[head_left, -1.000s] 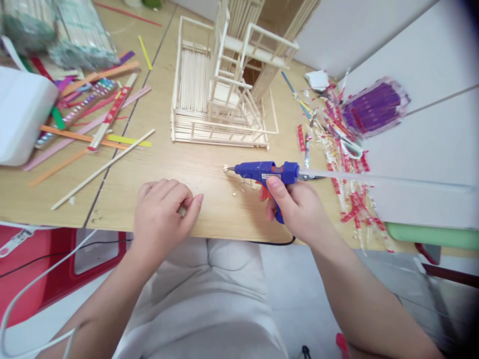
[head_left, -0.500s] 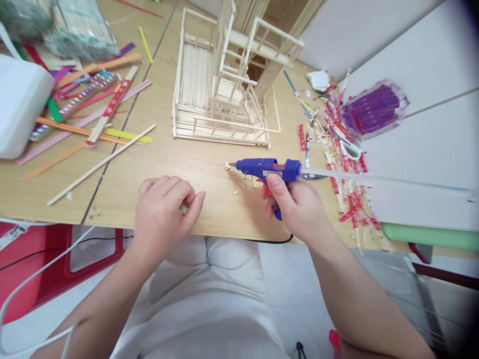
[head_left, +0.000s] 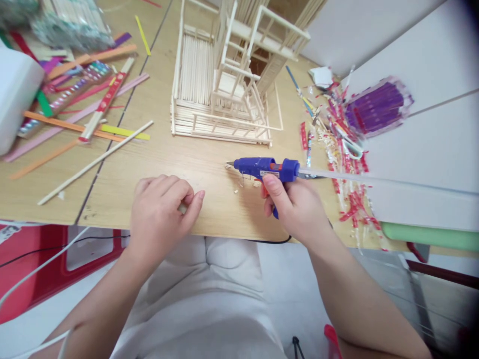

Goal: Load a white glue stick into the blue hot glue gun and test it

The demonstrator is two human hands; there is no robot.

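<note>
In the head view my right hand [head_left: 295, 204] is wrapped round the handle of a blue hot glue gun [head_left: 258, 167]. The gun points left, its metal nozzle close to the table, near small pale crumbs. A long clear glue stick [head_left: 352, 175] sticks out of its back. My left hand [head_left: 162, 212] rests at the table's front edge, fingers curled in and thumb alongside, with nothing visible in it. Beyond both hands stands a model house of thin wooden sticks [head_left: 196, 70], with railings and a staircase. A single wooden stick [head_left: 95, 163] lies to my left hand's left.
Coloured paper strips [head_left: 52, 124], a white box [head_left: 17, 99] and bagged sticks [head_left: 75, 25] crowd the left. On the right lie red wrapper scraps [head_left: 352, 199], scissors [head_left: 352, 148] and a purple packet [head_left: 377, 107] by the white wall. A black cord hangs at the front edge.
The view has shifted slightly, so the strips and box sit a little further left. Both hands keep nearly the same pose; the glue gun is still held with its nozzle low over the table.
</note>
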